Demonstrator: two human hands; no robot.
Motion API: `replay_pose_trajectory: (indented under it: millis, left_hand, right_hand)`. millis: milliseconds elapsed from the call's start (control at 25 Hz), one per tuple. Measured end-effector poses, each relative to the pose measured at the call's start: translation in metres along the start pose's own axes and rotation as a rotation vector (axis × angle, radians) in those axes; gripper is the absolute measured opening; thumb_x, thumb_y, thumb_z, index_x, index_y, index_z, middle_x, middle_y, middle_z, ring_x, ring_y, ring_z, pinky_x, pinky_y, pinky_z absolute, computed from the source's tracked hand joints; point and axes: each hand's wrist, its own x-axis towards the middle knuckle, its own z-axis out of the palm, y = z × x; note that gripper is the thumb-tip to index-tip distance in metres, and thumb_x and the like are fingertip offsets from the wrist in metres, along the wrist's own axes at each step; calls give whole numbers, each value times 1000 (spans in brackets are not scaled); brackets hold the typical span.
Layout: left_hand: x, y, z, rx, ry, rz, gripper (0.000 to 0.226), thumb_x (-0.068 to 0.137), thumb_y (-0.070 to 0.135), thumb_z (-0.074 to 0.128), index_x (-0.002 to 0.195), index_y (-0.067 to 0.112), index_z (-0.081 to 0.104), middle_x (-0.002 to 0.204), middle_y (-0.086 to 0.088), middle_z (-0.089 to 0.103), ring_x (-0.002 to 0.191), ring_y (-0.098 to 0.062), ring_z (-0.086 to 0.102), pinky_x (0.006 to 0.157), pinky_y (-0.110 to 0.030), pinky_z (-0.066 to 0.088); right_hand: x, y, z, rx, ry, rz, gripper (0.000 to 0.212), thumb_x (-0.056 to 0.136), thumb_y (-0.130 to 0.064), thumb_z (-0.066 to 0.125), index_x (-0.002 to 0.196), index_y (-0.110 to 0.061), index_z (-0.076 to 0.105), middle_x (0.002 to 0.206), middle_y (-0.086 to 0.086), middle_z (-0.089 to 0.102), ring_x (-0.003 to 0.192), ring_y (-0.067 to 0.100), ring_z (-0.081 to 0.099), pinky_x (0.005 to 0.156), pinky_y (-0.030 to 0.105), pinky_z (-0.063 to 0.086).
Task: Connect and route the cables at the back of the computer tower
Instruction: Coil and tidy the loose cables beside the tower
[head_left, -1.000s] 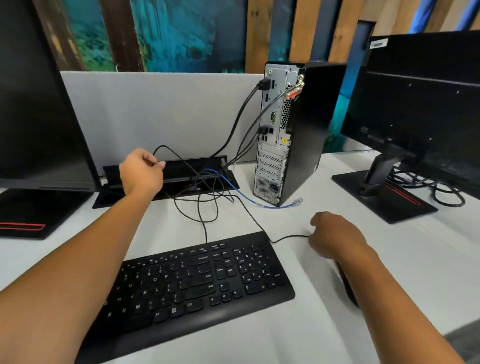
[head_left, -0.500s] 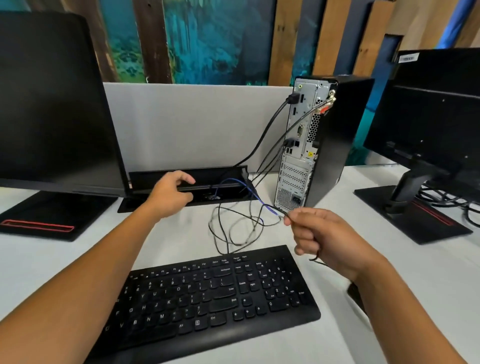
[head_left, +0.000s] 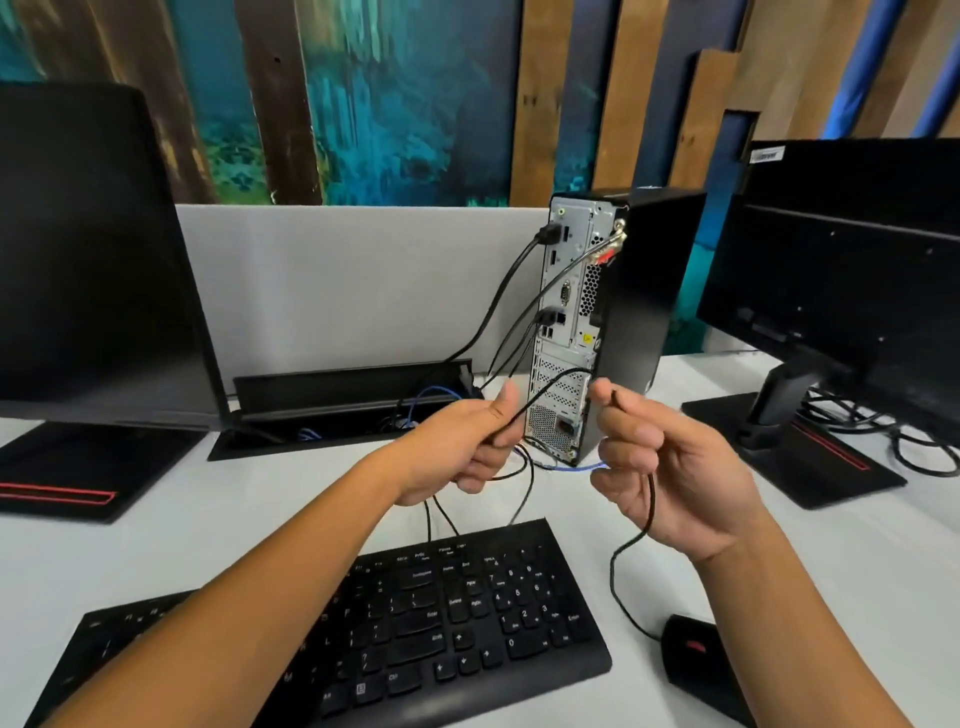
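The black computer tower (head_left: 644, 312) stands upright at the back of the desk, its metal rear panel turned toward me, with several black cables plugged in. My left hand (head_left: 467, 447) and my right hand (head_left: 670, 467) are raised in front of the tower, both gripping the same thin black mouse cable (head_left: 558, 376), which arches between them. From my right hand the cable drops to the black mouse (head_left: 696, 660). A loose blue network cable (head_left: 582, 467) lies on the desk by the tower's base.
A black keyboard (head_left: 415, 623) lies in front of me. An open cable tray (head_left: 343, 415) with blue and black wires sits in the desk behind my left hand. Black monitors stand at the left (head_left: 88, 260) and right (head_left: 852, 280), against a grey divider panel (head_left: 353, 280).
My left hand left the cable tray's lid and came up to grip the mouse cable. My right hand lifted the cable higher, and the mouse has come into view.
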Motion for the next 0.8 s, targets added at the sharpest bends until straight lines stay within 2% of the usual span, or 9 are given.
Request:
replay_pose_trajectory:
  millis: [120, 240, 320, 400, 480, 560, 640, 720, 800]
  left_hand:
    - [6, -3, 20, 278, 74, 52, 46, 105, 39, 42, 62, 22, 42, 51, 11, 36, 45, -7, 29, 45, -20, 26]
    - [12, -5, 42, 465, 7, 33, 34, 103, 19, 41, 79, 3, 59, 62, 3, 65, 54, -14, 60, 65, -31, 55]
    - [10, -15, 44, 524, 32, 41, 39, 104, 35, 44, 87, 4, 62, 72, -2, 72, 68, -18, 69, 81, -37, 57]
    - [5, -23, 36, 744, 136, 64, 37, 99, 46, 49, 82, 17, 63, 70, 1, 70, 68, -14, 68, 71, -33, 55]
    - [1, -26, 20, 970, 288, 111, 35, 96, 43, 53, 72, 18, 57, 62, 1, 60, 59, -14, 59, 56, -29, 44]
    - [-3, -20, 0, 1029, 461, 116, 32, 91, 37, 56, 66, 17, 55, 58, 1, 57, 54, -14, 51, 53, -27, 40]
    - [-4, -9, -14, 1005, 663, 160, 27, 86, 33, 58, 65, 15, 54, 56, 1, 56, 53, -15, 49, 54, -28, 44]
    - [-2, 1, -13, 965, 837, 337, 31, 88, 33, 62, 67, 13, 50, 52, 2, 50, 53, -18, 46, 52, -30, 40]
    - [5, 9, -10, 916, 966, 514, 39, 93, 35, 64, 68, 13, 45, 50, 3, 42, 53, -21, 42, 50, -33, 37]
  right_hand:
    - [11, 5, 13, 80, 19, -11, 23, 97, -25, 52, 92, -13, 71, 80, 0, 74, 76, 14, 75, 62, 28, 61]
    - [29, 13, 36, -59, 249, -206, 23, 99, -21, 45, 84, -14, 62, 101, 8, 77, 100, 20, 74, 84, 32, 61]
    - [36, 15, 34, -504, 454, -481, 24, 103, -16, 44, 88, -15, 63, 112, 5, 75, 113, 15, 68, 99, 33, 53]
    - [33, 15, 19, -1162, 669, -663, 21, 102, -22, 48, 87, -20, 64, 112, -6, 74, 113, 7, 65, 98, 31, 50]
    - [25, 12, -3, -1766, 732, -558, 17, 99, -28, 49, 91, -19, 61, 106, -6, 71, 110, 15, 60, 91, 33, 48]
    - [18, 13, -22, -2030, 694, -252, 20, 98, -35, 46, 90, -20, 57, 92, 4, 65, 101, 26, 57, 84, 37, 48]
    - [15, 19, -30, -1919, 552, -52, 23, 93, -43, 41, 82, -26, 52, 86, 1, 66, 87, 27, 61, 77, 41, 51]
    - [17, 33, -19, -1485, 364, 47, 16, 90, -31, 44, 85, -23, 56, 83, -1, 75, 75, 29, 63, 74, 44, 51]
    - [19, 46, 1, -995, 180, 96, 20, 85, -15, 40, 88, -9, 59, 63, 6, 69, 71, 35, 66, 77, 40, 49]
